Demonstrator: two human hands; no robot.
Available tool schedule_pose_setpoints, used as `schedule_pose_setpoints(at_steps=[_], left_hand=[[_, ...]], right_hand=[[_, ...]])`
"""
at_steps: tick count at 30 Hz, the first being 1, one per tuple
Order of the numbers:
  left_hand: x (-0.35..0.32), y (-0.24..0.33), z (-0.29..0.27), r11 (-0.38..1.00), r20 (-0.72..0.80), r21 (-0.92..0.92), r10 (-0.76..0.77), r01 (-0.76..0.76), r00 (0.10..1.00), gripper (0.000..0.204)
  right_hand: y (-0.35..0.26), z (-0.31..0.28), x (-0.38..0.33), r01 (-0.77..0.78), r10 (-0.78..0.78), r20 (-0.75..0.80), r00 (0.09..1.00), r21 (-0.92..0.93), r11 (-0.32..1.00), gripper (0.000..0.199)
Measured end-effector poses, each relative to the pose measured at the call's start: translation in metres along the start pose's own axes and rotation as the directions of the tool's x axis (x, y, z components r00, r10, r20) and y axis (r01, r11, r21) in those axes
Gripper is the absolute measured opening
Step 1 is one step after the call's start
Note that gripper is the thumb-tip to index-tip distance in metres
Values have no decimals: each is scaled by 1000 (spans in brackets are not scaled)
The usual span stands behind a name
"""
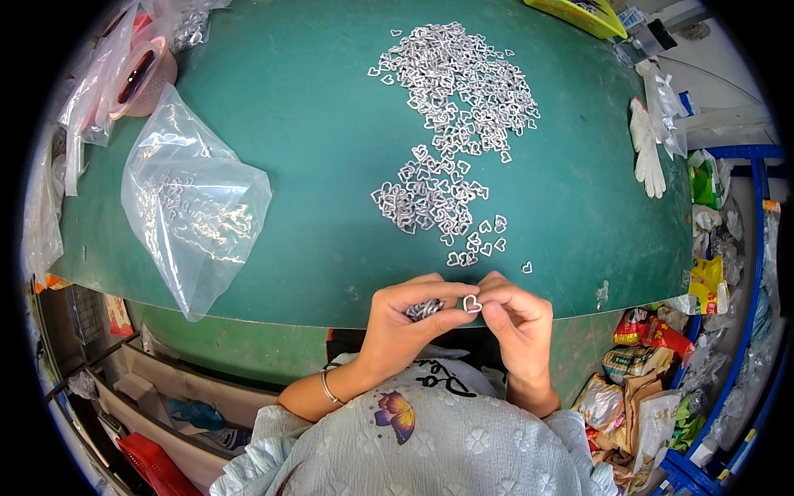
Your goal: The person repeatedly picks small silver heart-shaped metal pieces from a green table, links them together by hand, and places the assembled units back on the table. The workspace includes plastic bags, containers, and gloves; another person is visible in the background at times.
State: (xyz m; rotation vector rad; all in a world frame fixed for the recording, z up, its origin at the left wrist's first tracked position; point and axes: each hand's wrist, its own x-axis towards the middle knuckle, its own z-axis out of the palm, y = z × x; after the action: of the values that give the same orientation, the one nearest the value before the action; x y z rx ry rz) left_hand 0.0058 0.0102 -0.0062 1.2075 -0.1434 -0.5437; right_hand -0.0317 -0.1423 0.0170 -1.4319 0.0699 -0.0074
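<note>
My left hand (392, 321) is closed around a small bunch of silver heart-shaped rings (424, 310) in its palm. Between its thumb and forefinger sits a single heart-shaped ring (472, 304), which the fingertips of my right hand (521, 318) pinch from the other side. Both hands are close together over the near edge of the green table (322, 190). Just beyond them lie several loose hearts and a small heap of heart rings (422, 198). Farther back is a larger pile of heart rings (463, 83).
A clear plastic bag (194, 207) with some hearts in it lies on the table's left. A pink basket (153, 91) stands at the far left, a yellow-green tray (587, 16) at the far right. White gloves (647, 149) hang by the right edge, near a blue rack (757, 248).
</note>
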Motion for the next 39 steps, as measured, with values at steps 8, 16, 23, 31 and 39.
schedule_pose_setpoints(at_steps=[8, 16, 23, 31, 39], left_hand=[[0, 0, 0, 997, -2, 33, 66, -66, 998, 26], [0, 6, 0, 999, 18, 29, 26, -27, 999, 13], [0, -5, -4, 899, 150, -305, -281, 314, 948, 13], [3, -2, -6, 748, 285, -570, -209, 341, 935, 21], [4, -12, -3, 855, 112, -459, -215, 243, 970, 29]], right_hand=[[-1, 0, 1, 33, -33, -9, 999, -27, 999, 4], [3, -1, 0, 89, -91, -10, 996, -138, 986, 3], [6, -7, 0, 23, -21, 11, 1000, -233, 972, 6], [20, -28, 21, -12, -368, -255, 894, -835, 549, 15], [32, -30, 24, -17, -401, -182, 898, -924, 382, 18]])
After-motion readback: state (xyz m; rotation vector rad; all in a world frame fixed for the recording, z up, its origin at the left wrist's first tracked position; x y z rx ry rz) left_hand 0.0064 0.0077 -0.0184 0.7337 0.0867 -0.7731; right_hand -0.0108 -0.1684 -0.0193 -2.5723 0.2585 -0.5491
